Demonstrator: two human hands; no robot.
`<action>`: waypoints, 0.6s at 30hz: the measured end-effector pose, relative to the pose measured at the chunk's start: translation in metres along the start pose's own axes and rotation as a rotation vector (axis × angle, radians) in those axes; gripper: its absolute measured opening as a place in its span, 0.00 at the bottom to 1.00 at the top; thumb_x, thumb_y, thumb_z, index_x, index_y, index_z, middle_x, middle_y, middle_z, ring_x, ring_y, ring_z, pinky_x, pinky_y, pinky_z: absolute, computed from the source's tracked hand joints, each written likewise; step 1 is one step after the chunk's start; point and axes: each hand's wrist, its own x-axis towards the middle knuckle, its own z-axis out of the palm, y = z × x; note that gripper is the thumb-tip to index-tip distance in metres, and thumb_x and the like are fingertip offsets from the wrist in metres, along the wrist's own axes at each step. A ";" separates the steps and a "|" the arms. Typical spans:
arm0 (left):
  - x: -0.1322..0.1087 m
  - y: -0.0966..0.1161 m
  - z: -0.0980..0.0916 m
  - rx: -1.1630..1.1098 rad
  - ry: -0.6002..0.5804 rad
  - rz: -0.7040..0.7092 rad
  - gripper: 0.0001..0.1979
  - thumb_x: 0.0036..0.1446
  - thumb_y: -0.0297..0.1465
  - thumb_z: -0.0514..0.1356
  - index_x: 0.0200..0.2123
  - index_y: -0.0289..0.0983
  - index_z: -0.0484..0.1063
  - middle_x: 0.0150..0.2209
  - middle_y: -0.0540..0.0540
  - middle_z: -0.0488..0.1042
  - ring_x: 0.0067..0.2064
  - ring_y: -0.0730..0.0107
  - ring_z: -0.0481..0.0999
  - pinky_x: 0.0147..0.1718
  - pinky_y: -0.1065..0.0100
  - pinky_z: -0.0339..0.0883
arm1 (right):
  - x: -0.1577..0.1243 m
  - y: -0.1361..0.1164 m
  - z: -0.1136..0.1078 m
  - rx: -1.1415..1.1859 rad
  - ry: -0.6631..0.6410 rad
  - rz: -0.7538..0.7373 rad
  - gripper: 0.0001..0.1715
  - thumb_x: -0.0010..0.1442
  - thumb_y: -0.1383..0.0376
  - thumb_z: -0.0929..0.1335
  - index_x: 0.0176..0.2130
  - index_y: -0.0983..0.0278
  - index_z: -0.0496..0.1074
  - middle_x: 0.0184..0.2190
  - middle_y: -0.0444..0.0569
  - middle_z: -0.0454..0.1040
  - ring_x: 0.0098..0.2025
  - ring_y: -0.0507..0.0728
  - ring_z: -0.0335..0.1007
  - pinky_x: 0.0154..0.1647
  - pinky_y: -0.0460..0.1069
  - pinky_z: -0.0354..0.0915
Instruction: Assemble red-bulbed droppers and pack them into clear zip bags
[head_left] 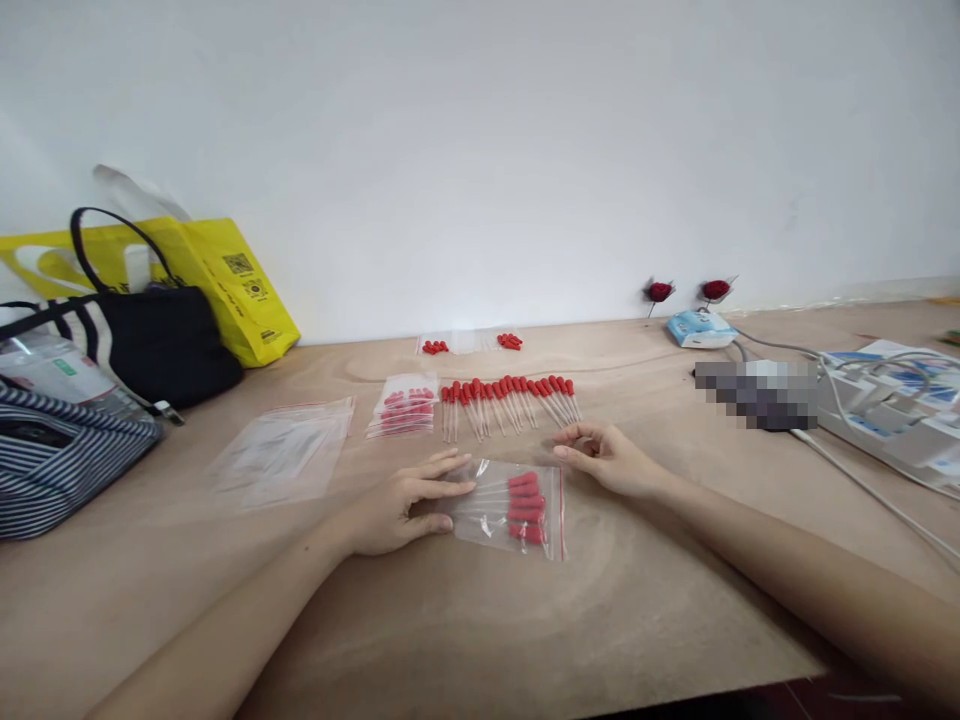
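A clear zip bag (491,532) lies flat on the table, with several red-bulbed droppers (527,505) inside, their bulbs toward the red-striped right edge. My left hand (401,503) rests at the bag's left end, fingers stretched out and touching the plastic. Just beyond the bag's upper right corner, my right hand (600,455) hovers low or rests on the table; its fingers are loosely bent with a gap, and nothing shows between them. Behind the bag spreads a row of loose droppers (510,395), bulbs pointing away from me. Left of the row sits a stack of filled bags (405,405).
Flat zip bags (289,450) lie at left, near a striped bag (82,455), a black handbag (161,335) and a yellow bag (247,290). Small red bulbs (510,341) lie by the wall. At right are a tissue pack (701,328) and a power strip (892,425) with cables.
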 end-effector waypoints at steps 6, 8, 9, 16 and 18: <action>0.003 -0.011 0.007 0.104 0.449 -0.172 0.14 0.57 0.32 0.50 0.44 0.38 0.70 0.47 0.43 0.69 0.48 0.63 0.68 0.48 0.60 0.61 | 0.017 -0.009 0.020 -0.058 -0.238 0.092 0.31 0.38 0.51 0.73 0.38 0.67 0.70 0.21 0.41 0.67 0.22 0.48 0.59 0.22 0.44 0.54; 0.004 -0.010 0.009 0.065 0.446 -0.256 0.13 0.55 0.33 0.51 0.41 0.36 0.70 0.39 0.44 0.72 0.40 0.65 0.71 0.40 0.64 0.66 | 0.018 -0.010 0.029 -0.029 -0.246 0.133 0.34 0.32 0.53 0.75 0.38 0.66 0.69 0.20 0.40 0.67 0.21 0.48 0.60 0.21 0.43 0.53; 0.004 -0.009 0.011 0.039 0.435 -0.302 0.13 0.55 0.35 0.52 0.40 0.35 0.70 0.36 0.44 0.72 0.36 0.66 0.72 0.36 0.66 0.67 | 0.018 -0.012 0.033 0.001 -0.254 0.154 0.33 0.30 0.54 0.76 0.36 0.66 0.70 0.19 0.40 0.67 0.21 0.47 0.60 0.20 0.43 0.53; 0.008 -0.004 0.022 0.034 0.414 -0.405 0.23 0.51 0.43 0.55 0.44 0.34 0.68 0.37 0.44 0.67 0.37 0.64 0.69 0.35 0.64 0.64 | 0.009 -0.026 0.047 0.284 -0.380 0.230 0.22 0.32 0.56 0.76 0.24 0.68 0.69 0.17 0.40 0.68 0.19 0.46 0.59 0.20 0.43 0.54; 0.009 -0.004 0.023 0.019 0.412 -0.402 0.23 0.51 0.44 0.55 0.44 0.35 0.68 0.38 0.44 0.66 0.36 0.65 0.68 0.35 0.65 0.64 | 0.007 -0.027 0.049 0.324 -0.333 0.214 0.22 0.35 0.54 0.75 0.22 0.68 0.68 0.18 0.41 0.69 0.20 0.46 0.60 0.21 0.43 0.54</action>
